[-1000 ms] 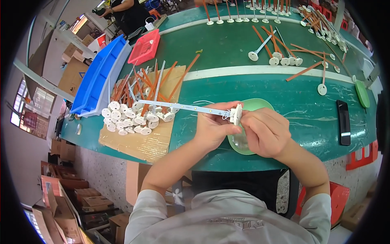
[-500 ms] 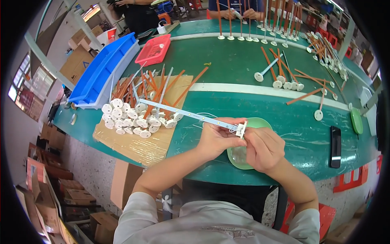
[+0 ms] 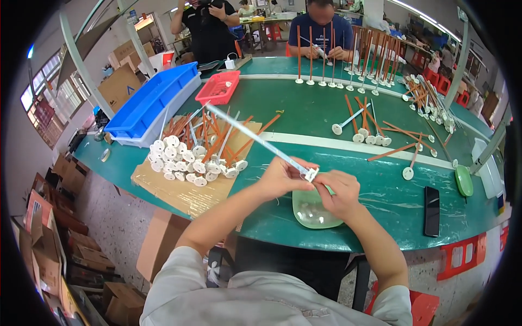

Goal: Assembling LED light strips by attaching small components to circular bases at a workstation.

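Observation:
My left hand (image 3: 283, 176) is closed around the near end of a narrow pale LED strip (image 3: 247, 132), which slants up and away to the left. At that end sits a small white end cap (image 3: 311, 174), showing between my two hands. My right hand (image 3: 341, 191) meets the cap from the right, thumb and fingers pinched together at its edge. Whatever those fingertips hold is hidden or too small to make out. Below both hands lies a green bowl (image 3: 318, 218) with small pale pieces inside, partly covered by my right hand.
Left, a pile of strips with white round caps (image 3: 173, 157) lies on cardboard (image 3: 191, 196). Beyond are a blue bin (image 3: 152, 100) and a red basket (image 3: 218, 89). Rightward are loose strips (image 3: 399, 129), a phone (image 3: 431, 212) and another green dish (image 3: 464, 181). Across the table, a person handles upright strips.
The strip now slopes more steeply, its far end raised, and its cap has turned. My hands stay together at the cap. My view has tilted up, showing more of the people opposite.

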